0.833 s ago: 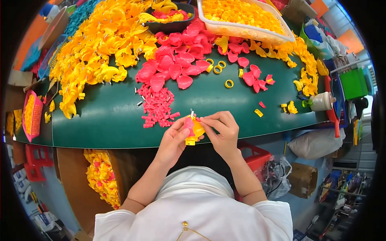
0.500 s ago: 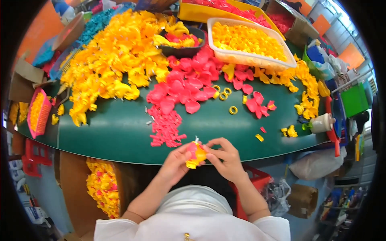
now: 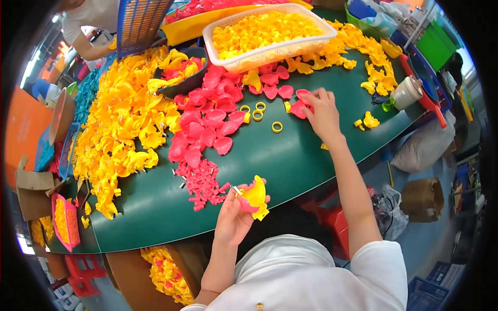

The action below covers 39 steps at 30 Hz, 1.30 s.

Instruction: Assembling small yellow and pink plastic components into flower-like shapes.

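Note:
My left hand [image 3: 233, 220] holds a hollow yellow and pink plastic toy part [image 3: 254, 195] just over the table's near edge. A small metal pin sticks out by my thumb, and a short yellow collar is at the part's lower end. Farther off to the right, my right hand [image 3: 322, 115] has its fingers curled down onto a pink plastic piece [image 3: 298, 109], its thumb and fingertips at the piece. Left of these fingers lie several yellow rings [image 3: 277, 127]. Small pink plastic pieces [image 3: 201, 181] are heaped left of my left hand, below larger pink petal-shaped shells [image 3: 213, 118].
Yellow plastic pieces [image 3: 116, 119] cover the left of the green table [image 3: 150, 207]. A white basket [image 3: 270, 61] of yellow parts stands at the back, beside a dark bowl [image 3: 179, 88]. At the right are a white container [image 3: 406, 93] and a red-handled tool [image 3: 434, 111]. Another person [image 3: 88, 31] is at the far left.
My right hand has left the toy part and reached forward right to the pink pieces. My left hand keeps the part, now turned with its yellow hollow showing. The view has swung round.

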### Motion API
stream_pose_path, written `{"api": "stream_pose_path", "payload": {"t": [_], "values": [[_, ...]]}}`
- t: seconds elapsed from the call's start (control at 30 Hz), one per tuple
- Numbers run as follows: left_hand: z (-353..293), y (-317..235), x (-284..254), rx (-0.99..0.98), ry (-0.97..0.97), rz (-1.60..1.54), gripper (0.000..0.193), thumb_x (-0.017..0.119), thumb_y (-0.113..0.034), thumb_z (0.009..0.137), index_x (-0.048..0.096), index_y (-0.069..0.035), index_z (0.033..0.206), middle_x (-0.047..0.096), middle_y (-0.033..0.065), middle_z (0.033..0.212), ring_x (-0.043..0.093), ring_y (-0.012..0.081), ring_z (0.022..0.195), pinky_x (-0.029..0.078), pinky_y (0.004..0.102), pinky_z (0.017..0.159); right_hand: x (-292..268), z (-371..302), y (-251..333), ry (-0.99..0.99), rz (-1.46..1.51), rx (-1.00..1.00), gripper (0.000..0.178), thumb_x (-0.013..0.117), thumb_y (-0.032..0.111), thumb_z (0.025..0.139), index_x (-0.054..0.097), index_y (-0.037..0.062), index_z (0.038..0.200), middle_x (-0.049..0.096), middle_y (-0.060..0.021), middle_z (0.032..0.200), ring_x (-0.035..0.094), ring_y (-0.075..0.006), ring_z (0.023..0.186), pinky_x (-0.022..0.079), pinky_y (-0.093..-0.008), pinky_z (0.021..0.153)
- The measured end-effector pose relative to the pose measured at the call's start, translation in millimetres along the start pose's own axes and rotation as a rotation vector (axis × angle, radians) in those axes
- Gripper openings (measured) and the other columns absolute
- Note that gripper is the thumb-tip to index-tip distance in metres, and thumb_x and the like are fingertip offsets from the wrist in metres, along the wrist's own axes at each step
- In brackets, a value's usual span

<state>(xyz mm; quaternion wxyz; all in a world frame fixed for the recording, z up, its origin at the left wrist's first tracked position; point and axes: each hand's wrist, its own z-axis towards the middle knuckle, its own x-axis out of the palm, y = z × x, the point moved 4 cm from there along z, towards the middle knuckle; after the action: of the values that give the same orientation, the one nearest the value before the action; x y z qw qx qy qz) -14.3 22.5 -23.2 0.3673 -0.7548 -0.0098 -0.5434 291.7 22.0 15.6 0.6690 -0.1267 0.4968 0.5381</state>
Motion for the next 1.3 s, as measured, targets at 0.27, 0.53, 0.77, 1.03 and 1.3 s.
{"api": "stream_pose_path", "payload": {"t": [0.27, 0.53, 0.77, 1.03, 1.3], "values": [[24, 11, -3, -0.112, 0.060, -0.183, 0.066, 0.060, -0.026, 0.092, 0.027, -0.003, 0.145, 0.033, 0.0164, 0.145, 0.045, 0.0342, 0.124, 0.042, 0.0408, 0.102, 5, 23, -9, 0.135, 0.084, -0.121, 0.019, 0.075, 0.020, 0.074, 0.065, 0.0060, 0.082, 0.059, -0.0071, 0.089, 0.053, -0.0272, 0.095, 0.045, -0.0376, 0.083], [27, 12, -5, -0.068, 0.093, -0.126, 0.075, 0.070, -0.028, 0.084, 0.030, -0.004, 0.143, 0.035, 0.0127, 0.143, 0.046, 0.0323, 0.123, 0.041, 0.0416, 0.101, -1, 6, 8, -0.129, 0.342, -0.024, 0.014, 0.070, 0.014, 0.080, 0.068, 0.0028, 0.088, 0.068, -0.0099, 0.082, 0.066, -0.0217, 0.074, 0.050, -0.0309, 0.067], [24, 10, -3, -0.113, 0.048, -0.216, 0.078, 0.072, -0.023, 0.083, 0.028, -0.006, 0.144, 0.038, 0.0159, 0.142, 0.048, 0.0346, 0.121, 0.044, 0.0408, 0.101, 10, 2, 4, 0.118, 0.182, 0.084, 0.019, 0.068, 0.017, 0.083, 0.068, 0.0047, 0.097, 0.069, -0.0074, 0.078, 0.066, -0.0171, 0.070, 0.050, -0.0282, 0.065], [26, 12, 8, -0.138, 0.077, -0.227, 0.081, 0.073, -0.025, 0.082, 0.025, -0.006, 0.145, 0.039, 0.0146, 0.141, 0.048, 0.0346, 0.124, 0.045, 0.0377, 0.101, 6, 65, -42, 0.073, 0.023, 0.036, 0.025, 0.063, 0.011, 0.083, 0.067, 0.0081, 0.107, 0.070, -0.0104, 0.091, 0.066, -0.0281, 0.088, 0.052, -0.0363, 0.077], [40, 13, 25, -0.172, 0.045, -0.202, 0.080, 0.073, -0.020, 0.082, 0.026, -0.008, 0.144, 0.038, 0.0135, 0.141, 0.047, 0.0350, 0.122, 0.048, 0.0402, 0.098, 30, 106, -65, 0.058, -0.185, -0.204, 0.048, 0.061, 0.004, 0.080, 0.056, 0.0124, 0.126, 0.066, -0.0151, 0.099, 0.065, -0.0293, 0.084, 0.052, -0.0360, 0.076]]}}
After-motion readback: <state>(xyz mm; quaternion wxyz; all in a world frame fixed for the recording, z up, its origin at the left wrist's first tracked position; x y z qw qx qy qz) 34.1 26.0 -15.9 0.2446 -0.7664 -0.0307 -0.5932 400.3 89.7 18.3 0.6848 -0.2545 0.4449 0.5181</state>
